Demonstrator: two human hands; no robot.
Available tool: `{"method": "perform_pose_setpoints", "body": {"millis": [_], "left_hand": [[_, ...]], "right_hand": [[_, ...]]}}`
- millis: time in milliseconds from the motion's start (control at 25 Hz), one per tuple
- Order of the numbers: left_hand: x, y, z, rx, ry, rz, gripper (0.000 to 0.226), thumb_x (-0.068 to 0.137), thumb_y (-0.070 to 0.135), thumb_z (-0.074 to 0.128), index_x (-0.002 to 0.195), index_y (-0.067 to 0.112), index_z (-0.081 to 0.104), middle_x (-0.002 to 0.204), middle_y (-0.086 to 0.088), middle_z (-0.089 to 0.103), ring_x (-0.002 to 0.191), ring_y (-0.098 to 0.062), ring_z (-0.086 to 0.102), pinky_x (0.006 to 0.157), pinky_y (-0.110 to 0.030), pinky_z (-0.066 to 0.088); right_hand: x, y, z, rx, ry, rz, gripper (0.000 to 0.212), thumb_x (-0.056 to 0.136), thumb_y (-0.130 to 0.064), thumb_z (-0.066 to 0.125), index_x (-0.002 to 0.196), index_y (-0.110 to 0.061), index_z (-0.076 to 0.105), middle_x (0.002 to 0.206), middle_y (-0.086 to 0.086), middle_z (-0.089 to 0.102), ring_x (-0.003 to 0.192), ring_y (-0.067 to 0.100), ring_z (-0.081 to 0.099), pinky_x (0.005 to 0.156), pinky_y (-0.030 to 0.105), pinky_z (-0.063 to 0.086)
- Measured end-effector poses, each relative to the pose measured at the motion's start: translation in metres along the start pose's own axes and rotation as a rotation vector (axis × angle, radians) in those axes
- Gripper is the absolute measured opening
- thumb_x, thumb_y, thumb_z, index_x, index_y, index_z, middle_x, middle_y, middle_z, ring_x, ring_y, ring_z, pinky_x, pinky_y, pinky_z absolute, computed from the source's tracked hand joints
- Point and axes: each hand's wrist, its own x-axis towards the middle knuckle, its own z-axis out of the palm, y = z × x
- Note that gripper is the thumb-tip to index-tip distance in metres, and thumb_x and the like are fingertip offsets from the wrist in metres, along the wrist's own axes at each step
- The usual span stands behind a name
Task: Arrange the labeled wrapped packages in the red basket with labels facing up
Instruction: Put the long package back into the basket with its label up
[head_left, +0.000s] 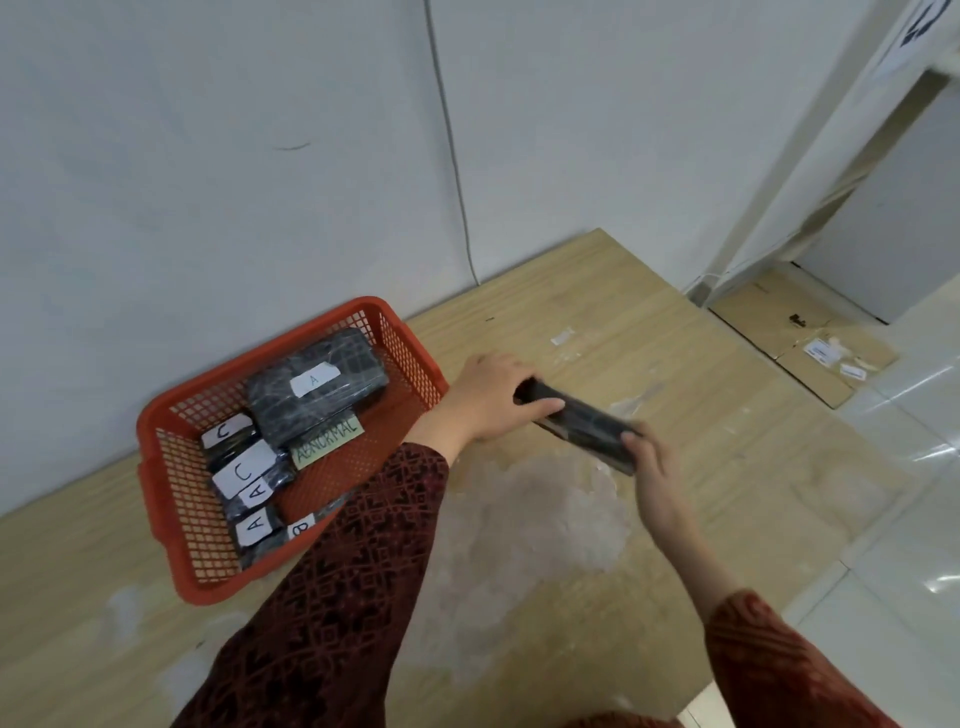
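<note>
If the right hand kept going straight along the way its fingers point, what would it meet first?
The right hand points up-left along the black wrapped package it grips; beyond that, likely the left hand on the other end, then the red basket. Depth is uncertain.

basket (171, 415): red mesh | packages (317, 395): black, white labels | sleeves (332, 597): maroon, diamond-patterned | table (675, 415): light wood

I see a pale grey wall (208, 156) with a thin cable (452, 156) running down it. Light wood table (649, 322), glossy white tiles (909, 571), flattened cardboard (800, 338) by a doorway.
</note>
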Motion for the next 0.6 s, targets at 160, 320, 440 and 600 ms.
{"method": "perform_pose_setpoints", "body": {"millis": [160,320,440,600], "left_hand": [[-0.049,-0.003,-0.060,-0.206,0.157,-0.018,0.035,0.074,0.054,0.069,0.094,0.026,0.064,0.079,0.016,0.061,0.072,0.001,0.054,0.063,-0.017,0.037],[-0.115,-0.026,-0.085,-0.394,0.377,-0.226,0.027,0.072,0.049,0.074,0.090,0.029,0.070,0.083,0.011,0.069,0.078,0.000,0.060,0.070,-0.019,0.045],[-0.159,-0.041,-0.078,-0.548,0.577,-0.415,0.022,0.071,0.043,0.077,0.086,0.029,0.072,0.079,0.013,0.069,0.076,0.001,0.062,0.074,-0.022,0.049],[-0.197,-0.059,-0.045,-0.817,0.885,-0.672,0.031,0.073,0.043,0.076,0.098,0.027,0.069,0.106,0.010,0.067,0.098,-0.006,0.061,0.090,-0.039,0.052]], "right_hand": [[0.019,-0.059,0.004,0.074,-0.120,0.143,0.057,0.077,-0.063,0.036,0.106,-0.021,0.061,0.113,0.019,0.063,0.102,0.032,0.059,0.079,0.047,0.050],[0.014,-0.106,0.035,-0.029,-0.394,-0.045,0.061,0.095,-0.060,0.021,0.109,-0.018,0.063,0.097,0.015,0.069,0.081,0.027,0.065,0.061,0.035,0.050],[0.006,-0.120,0.070,-0.021,-0.554,-0.196,0.031,0.099,-0.039,0.040,0.100,-0.018,0.062,0.079,0.006,0.068,0.063,0.019,0.064,0.056,0.033,0.048],[-0.001,-0.114,0.116,0.046,-0.607,-0.113,0.017,0.096,-0.035,0.050,0.099,-0.025,0.064,0.090,-0.005,0.072,0.083,0.012,0.070,0.070,0.029,0.054]]}}
